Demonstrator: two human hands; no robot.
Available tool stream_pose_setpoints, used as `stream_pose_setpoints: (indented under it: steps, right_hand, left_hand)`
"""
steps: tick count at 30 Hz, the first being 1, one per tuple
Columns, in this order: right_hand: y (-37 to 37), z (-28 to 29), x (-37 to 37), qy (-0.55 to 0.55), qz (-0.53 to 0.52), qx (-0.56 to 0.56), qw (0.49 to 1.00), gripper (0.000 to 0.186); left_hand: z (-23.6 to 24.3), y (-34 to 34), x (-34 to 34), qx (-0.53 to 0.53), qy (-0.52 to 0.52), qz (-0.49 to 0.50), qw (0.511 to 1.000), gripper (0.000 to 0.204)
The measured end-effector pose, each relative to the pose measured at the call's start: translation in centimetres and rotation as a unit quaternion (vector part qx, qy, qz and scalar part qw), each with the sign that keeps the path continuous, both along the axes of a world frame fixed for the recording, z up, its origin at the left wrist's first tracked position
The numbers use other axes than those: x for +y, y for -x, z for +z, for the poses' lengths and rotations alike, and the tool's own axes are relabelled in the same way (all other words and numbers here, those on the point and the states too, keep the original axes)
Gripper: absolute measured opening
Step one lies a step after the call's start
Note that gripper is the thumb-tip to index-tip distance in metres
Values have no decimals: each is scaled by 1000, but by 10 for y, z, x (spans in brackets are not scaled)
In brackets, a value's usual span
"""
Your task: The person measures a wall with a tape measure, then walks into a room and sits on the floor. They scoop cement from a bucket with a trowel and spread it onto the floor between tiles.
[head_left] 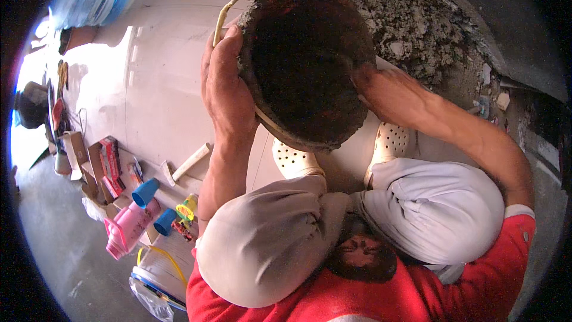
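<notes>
The dark, round, mortar-crusted bucket is positioned between the hands, mouth tilted toward the wearer. The left hand grips its side, thumb near the rim, apparently to steady it. The right hand meets the opposite rim; shadow hides its fingertips, so its closure cannot be told. The yellowish wire handle lies outside the mouth, leaving access. Cream perforated clogs limit space below. Grey crumbly rubble lies beyond, right; a pale-handled hammer lies left.

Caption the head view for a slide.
Left hand grips a dark, crusted bucket, mouth in view, right hand touching its other side; crumbly grey heap beyond.
</notes>
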State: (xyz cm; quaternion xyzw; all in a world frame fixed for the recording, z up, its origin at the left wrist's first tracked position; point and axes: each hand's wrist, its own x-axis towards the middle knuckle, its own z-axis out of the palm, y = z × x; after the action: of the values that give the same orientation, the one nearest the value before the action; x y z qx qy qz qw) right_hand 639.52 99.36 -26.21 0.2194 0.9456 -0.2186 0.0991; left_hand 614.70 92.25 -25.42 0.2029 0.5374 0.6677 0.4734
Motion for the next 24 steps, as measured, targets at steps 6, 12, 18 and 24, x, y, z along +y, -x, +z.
stream_pose_setpoints:
  steps: [6, 12, 18, 24]
  right_hand:
    - [-44, 1, 36, -114, 7, -40, 993, 23]
    - [-23, -32, 40, 85, -123, -88, 985, 23]
    - [-22, -54, 16, 216, -147, -23, 965, 26]
    - [-13, -51, -9, 262, -124, 139, 947, 26]
  left_hand:
    - [4, -7, -4, 26, 9, 28, 999, 41]
    - [5, -20, -10, 41, -3, 2, 999, 39]
    - [8, -19, -17, -64, -24, -23, 997, 42]
    - [0, -16, -15, -23, -37, -14, 999, 44]
